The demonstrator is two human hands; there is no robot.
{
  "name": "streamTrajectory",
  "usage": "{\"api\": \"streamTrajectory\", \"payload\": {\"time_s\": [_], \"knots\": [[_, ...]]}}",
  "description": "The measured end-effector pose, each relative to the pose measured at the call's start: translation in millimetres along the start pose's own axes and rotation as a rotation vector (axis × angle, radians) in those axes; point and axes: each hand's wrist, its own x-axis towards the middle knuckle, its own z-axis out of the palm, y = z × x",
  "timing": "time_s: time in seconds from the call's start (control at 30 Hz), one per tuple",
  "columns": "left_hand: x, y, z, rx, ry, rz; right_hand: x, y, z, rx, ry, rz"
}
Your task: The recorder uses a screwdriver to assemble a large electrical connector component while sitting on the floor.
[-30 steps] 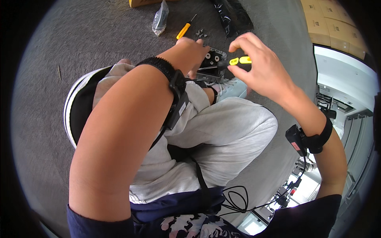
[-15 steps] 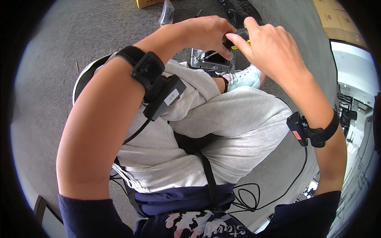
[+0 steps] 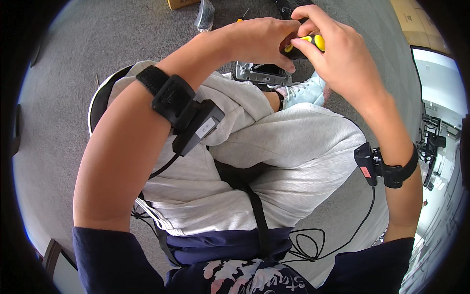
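Note:
A thick black-and-yellow hand tool [image 3: 319, 42] is held up between my hands; its exact kind is hard to make out. My left hand [image 3: 274, 41] grips its dark left end, fingers curled around it. My right hand [image 3: 340, 51] pinches the yellow-marked end between thumb and fingers, from the right. Just below the hands, a grey metal housing [image 3: 248, 72] with a dark rectangular centre lies on the floor beside my shoe. The left hand and forearm partly cover it.
My light shoe [image 3: 303, 93] and crossed legs in grey trousers [image 3: 284, 142] are close below. A clear plastic bag [image 3: 204, 15], an orange-handled screwdriver [image 3: 240, 20], a black bag [image 3: 290, 8] and a yellow box [image 3: 182, 4] lie farther off. Cardboard boxes [image 3: 423, 27] stand far right.
The tool has turned, so more of its yellow end shows. My right hand's fingers have shifted around it. The orange-handled screwdriver's handle now shows beyond my left arm.

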Motion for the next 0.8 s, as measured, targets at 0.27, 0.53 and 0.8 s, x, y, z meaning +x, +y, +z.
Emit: {"api": "streamTrajectory", "payload": {"time_s": [0.27,0.53,0.8], "knots": [[6.4,2.0,-21.6,-0.223,-0.118,0.031,-13.2,-6.1,-7.9,0.131,-0.009,-0.034],[-3.8,23.3,-37.4,-0.153,-0.109,-0.059,-11.2,2.5,-8.3,0.134,-0.017,-0.037],[12.1,5.3,0.5,-0.065,0.047,0.081,-12.9,-9.5,-5.5,0.258,0.011,0.272]]}}
